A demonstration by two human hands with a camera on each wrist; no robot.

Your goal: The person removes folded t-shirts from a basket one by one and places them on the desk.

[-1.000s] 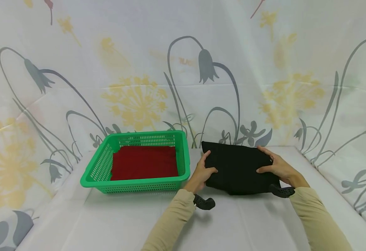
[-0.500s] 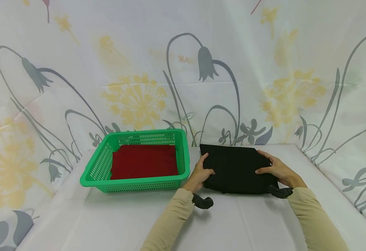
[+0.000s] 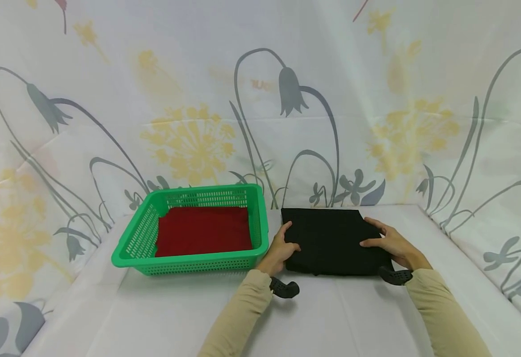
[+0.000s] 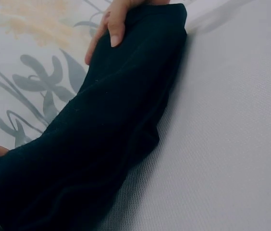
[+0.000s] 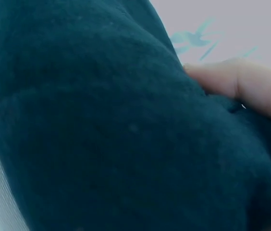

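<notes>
A folded black cloth (image 3: 332,240) lies to the right of the green basket, at or just above the white table; its exact kind does not show. My left hand (image 3: 280,252) grips its left side, thumb on top. At the opposite side my right hand (image 3: 393,244) holds the cloth the same way, with the thumb over the upper face. In the left wrist view the cloth (image 4: 111,101) slants across the picture, soft folds along its near edge. Fabric (image 5: 102,120) fills most of the right wrist view and hides part of the right hand's fingers.
A green plastic basket (image 3: 189,263) with slotted walls stands left of the hands, close to the left one. Inside it lies a folded red cloth (image 3: 204,230). A flower-printed curtain (image 3: 175,74) rises behind the white table (image 3: 175,317).
Both hands have brought the black cloth slightly down and left. Its far edge, tilted before, now lies level and its front edge looks straighter. The basket stays where it was.
</notes>
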